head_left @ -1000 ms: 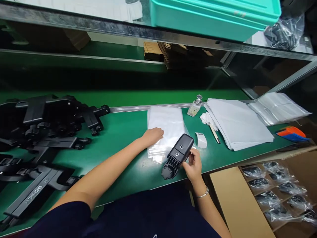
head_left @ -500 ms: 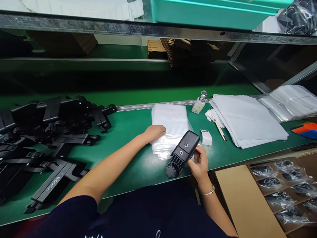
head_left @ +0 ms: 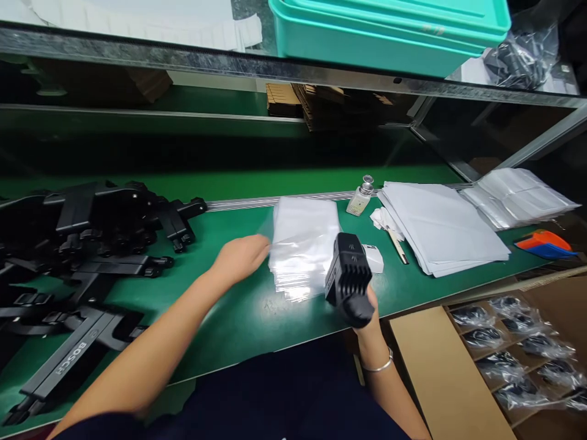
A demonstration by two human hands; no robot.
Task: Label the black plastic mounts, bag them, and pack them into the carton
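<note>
My right hand (head_left: 369, 315) holds a black plastic part (head_left: 349, 275) with a ribbed section and a round end turned toward me; most of its fingers are hidden behind the part. Left of it on the green bench lies a stack of clear plastic bags (head_left: 305, 238). My left hand (head_left: 242, 256) is at the stack's left edge, fingers closed in a pinch on the raised edge of a clear bag, slightly blurred. A small white label piece (head_left: 373, 259) sits just behind the black part.
Black parts, one marked BOSCH (head_left: 68, 357), pile up at left. Rightward are a glass pump bottle (head_left: 361, 197), a cutter (head_left: 398, 246), white sheets (head_left: 444, 226), folded bags (head_left: 520, 195) and an orange-blue item (head_left: 545, 242). A carton (head_left: 435, 366) stands lower right; a teal bin (head_left: 389, 43) sits above.
My left hand has moved left from on top of the bag stack, pulling up a bag's edge. My right hand has turned the black part so that its ribbed end faces me. The view has shifted slightly.
</note>
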